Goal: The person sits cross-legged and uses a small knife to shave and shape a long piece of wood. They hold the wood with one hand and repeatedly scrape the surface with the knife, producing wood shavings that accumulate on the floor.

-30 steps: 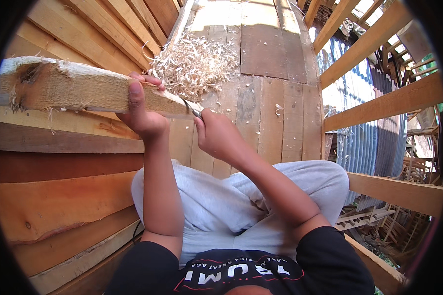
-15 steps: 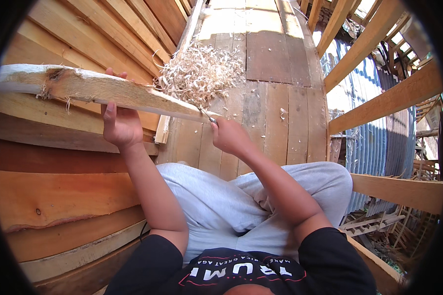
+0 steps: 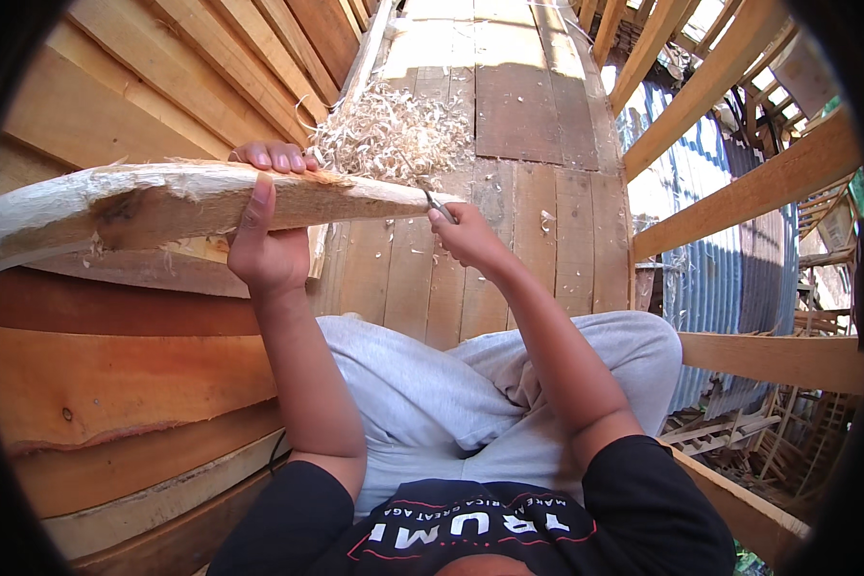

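A long, pale piece of carved wood [image 3: 154, 213] reaches from the left edge to the middle, broad at its left part and tapering to the right. It has a brown knotty patch and frayed fibres on its side. My left hand [image 3: 274, 252] is closed around its middle, thumb on the near face and fingers over the far edge. In my right hand [image 3: 468, 236] is a small carving knife [image 3: 437, 203], its dark blade against the wood's narrow right end. My fist covers most of the handle.
Curly wood shavings [image 3: 394, 134] lie heaped on the plank floor [image 3: 509, 216] beyond the wood. Stacked boards [image 3: 125, 374] line the left side. A timber railing [image 3: 739, 202] runs along the right, with corrugated metal sheets [image 3: 715, 250] outside it. My crossed legs [image 3: 413, 370] are close below.
The wood has turned and shifted right, showing more of its knotty side. My left hand now grips it more fully, farther right. The right hand and knife moved slightly right and away.
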Available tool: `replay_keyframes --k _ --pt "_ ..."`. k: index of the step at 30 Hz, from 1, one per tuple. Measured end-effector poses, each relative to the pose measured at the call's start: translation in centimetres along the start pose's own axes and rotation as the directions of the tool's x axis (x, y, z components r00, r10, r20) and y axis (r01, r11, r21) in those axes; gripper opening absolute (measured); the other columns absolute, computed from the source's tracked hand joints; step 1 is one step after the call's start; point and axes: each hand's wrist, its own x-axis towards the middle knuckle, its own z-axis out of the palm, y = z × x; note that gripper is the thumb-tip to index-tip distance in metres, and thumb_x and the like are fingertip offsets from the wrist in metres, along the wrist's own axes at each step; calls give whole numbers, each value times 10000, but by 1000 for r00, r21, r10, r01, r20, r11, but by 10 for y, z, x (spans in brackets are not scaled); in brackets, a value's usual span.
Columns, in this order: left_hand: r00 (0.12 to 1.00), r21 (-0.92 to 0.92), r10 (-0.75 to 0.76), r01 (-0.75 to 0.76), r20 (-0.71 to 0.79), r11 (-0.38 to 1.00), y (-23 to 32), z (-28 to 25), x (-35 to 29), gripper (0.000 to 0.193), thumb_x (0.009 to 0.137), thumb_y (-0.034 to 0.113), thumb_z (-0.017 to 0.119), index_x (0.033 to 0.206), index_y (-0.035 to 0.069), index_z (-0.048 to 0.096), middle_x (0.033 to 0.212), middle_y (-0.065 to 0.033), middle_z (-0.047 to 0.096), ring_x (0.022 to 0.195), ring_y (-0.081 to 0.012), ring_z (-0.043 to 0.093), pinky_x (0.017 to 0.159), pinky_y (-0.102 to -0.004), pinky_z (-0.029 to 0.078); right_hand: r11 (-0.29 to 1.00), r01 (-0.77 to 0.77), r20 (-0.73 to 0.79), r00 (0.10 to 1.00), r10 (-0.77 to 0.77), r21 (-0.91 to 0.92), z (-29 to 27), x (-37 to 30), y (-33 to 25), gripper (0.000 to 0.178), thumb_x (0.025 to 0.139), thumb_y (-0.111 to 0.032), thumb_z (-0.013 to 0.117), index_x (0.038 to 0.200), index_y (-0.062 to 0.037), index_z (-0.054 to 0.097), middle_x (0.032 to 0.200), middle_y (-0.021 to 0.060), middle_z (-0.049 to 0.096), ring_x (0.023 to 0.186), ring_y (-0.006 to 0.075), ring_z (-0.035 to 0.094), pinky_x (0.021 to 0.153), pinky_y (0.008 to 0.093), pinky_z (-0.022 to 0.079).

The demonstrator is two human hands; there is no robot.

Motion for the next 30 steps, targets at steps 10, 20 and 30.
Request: replay_keyframes --k 10,20,30 --pt "985 -81 115 -106 128 991 -24 -6 -8 214 828 208 600 923 70 467 784 -82 505 752 -203 503 765 -369 414 954 202 -25 977 -213 -221 12 -36 -64 533 1015 -350 347 900 76 646 937 317 648 927 460 623 843 530 468" --pt "972 -61 116 -106 206 992 -29 7 -5 229 826 252 587 934 89 467 787 -63 493 742 -192 489 761 -377 389 968 197 -105 971 -214 -154 2 -25 -37 520 1020 -337 359 822 61 628 793 314 620 809 471 617 773 519 467" --pt "993 -32 102 -104 -62 994 -26 -18 -3 189 826 250 562 906 106 470 753 -44 482 746 -182 472 768 -362 384 942 289 -166 934 -316 -169 27 -22 -28 522 1023 -321 367 722 65 550 719 303 585 716 485 578 681 538 436"
